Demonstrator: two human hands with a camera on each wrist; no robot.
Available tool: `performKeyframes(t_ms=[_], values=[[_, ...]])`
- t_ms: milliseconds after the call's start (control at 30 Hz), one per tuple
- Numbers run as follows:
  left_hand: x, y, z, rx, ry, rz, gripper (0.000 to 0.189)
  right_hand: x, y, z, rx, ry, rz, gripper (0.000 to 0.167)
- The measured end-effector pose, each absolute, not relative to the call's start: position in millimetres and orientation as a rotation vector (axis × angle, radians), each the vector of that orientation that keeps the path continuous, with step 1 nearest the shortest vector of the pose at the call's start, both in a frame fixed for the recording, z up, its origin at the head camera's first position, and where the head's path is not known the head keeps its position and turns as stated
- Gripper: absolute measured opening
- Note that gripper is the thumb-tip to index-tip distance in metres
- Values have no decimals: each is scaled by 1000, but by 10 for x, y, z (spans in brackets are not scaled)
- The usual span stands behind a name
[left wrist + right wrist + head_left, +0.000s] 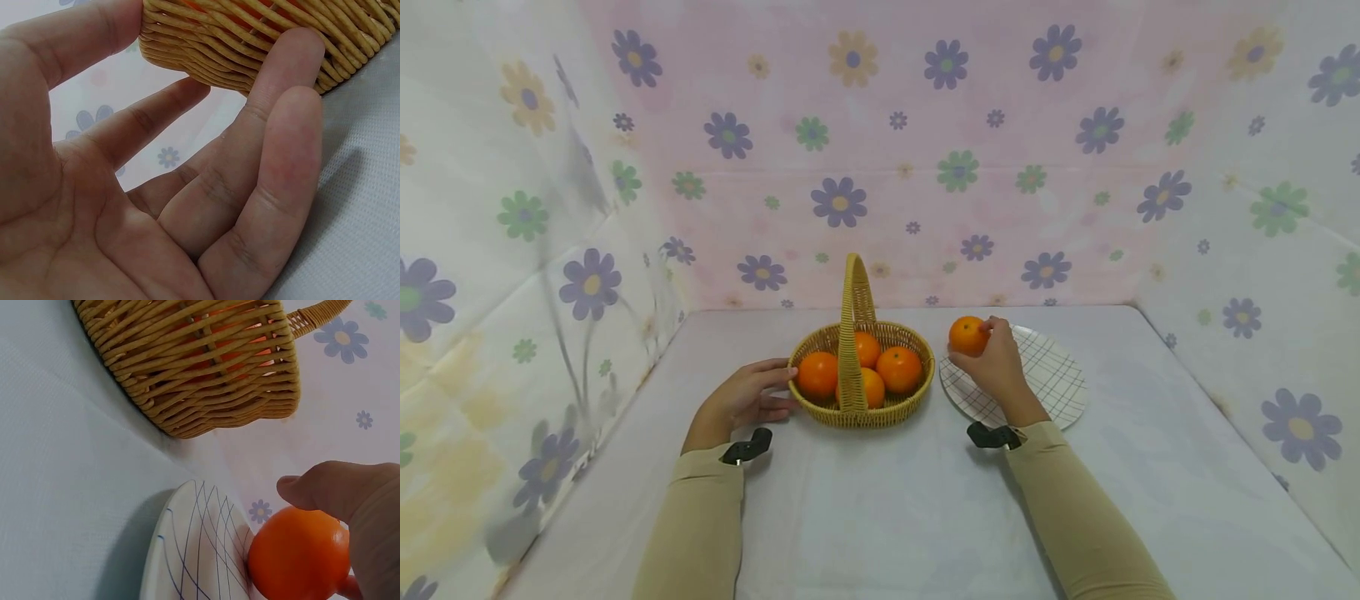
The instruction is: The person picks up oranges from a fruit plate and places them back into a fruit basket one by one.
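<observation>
A yellow wicker basket (891,414) with an arched handle holds several oranges (898,369). At the basket's left end my left hand (748,393) holds the rim, with the thumb at the top edge. In the left wrist view, fingers (287,144) of that hand lie along the woven side. To the right, my right hand (1000,367) grips an orange (967,336) between thumb and fingers. That orange is at the far left part of a white plate (1052,375) with crossing lines. Whether it touches the plate I cannot tell.
A white cloth covers the table (880,517). Behind it rises a pink flowered backdrop (910,208), with flowered side walls (1247,317) at left and right. The basket's tall handle (850,333) stands upright between the two hands.
</observation>
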State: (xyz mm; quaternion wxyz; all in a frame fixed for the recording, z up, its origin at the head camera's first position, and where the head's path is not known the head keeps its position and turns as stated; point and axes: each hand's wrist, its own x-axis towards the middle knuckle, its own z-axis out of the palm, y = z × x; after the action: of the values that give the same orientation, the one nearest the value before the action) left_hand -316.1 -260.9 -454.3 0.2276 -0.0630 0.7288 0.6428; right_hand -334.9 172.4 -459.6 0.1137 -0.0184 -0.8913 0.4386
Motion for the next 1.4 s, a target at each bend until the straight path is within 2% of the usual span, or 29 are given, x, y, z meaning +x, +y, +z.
performKeyframes(t_ms=[400, 933, 1400], values=[[-3160, -2570, -4519, -179, 2014, 1774, 82, -3323, 1721, -4585, -54, -2673, 1180, 97], [-3139, -2560, -4517, -207, 2013, 1775, 77, -3321, 1720, -4588, -55, -2687, 1268, 87], [-3148, -2576, -4533, -193, 2015, 1776, 81, -3277, 1638, -4408, 9, -2550, 1304, 84]])
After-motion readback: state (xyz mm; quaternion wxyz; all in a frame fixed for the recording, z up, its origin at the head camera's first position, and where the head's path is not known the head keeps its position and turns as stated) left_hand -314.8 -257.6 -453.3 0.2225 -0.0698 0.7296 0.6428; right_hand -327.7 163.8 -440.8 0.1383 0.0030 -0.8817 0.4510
